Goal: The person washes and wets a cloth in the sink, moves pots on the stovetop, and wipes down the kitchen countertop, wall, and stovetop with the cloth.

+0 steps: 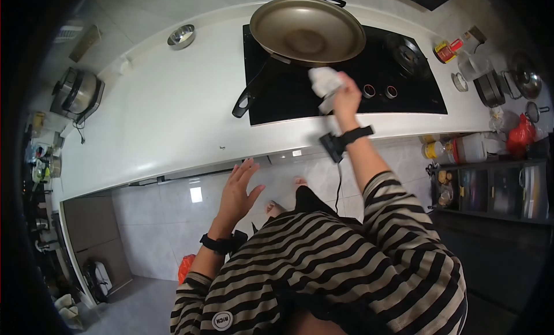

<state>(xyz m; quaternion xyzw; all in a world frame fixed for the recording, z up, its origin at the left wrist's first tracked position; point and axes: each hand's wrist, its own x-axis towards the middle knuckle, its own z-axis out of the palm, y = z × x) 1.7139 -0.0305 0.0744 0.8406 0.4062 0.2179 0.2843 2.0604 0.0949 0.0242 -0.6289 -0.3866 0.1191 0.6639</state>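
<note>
My right hand (347,98) is closed on a crumpled white cloth or paper towel (325,81), slightly blurred, over the front of the black gas stove (288,104). Just beyond it a large wok (306,32) sits on the stove's left burner, its long black handle (245,98) pointing toward the front left. Two round knobs (369,91) lie to the right of my right hand. My left hand (238,188) is held in the air before the counter's front edge, fingers stretched out, with nothing in it.
White countertop (161,110) runs left of the stove, bearing a small metal bowl (181,37) and a kitchen appliance (78,94). On the right are jars (443,52), a red bag (521,134) and a dark drawer unit (490,191). A cable (339,188) hangs from my right wrist strap.
</note>
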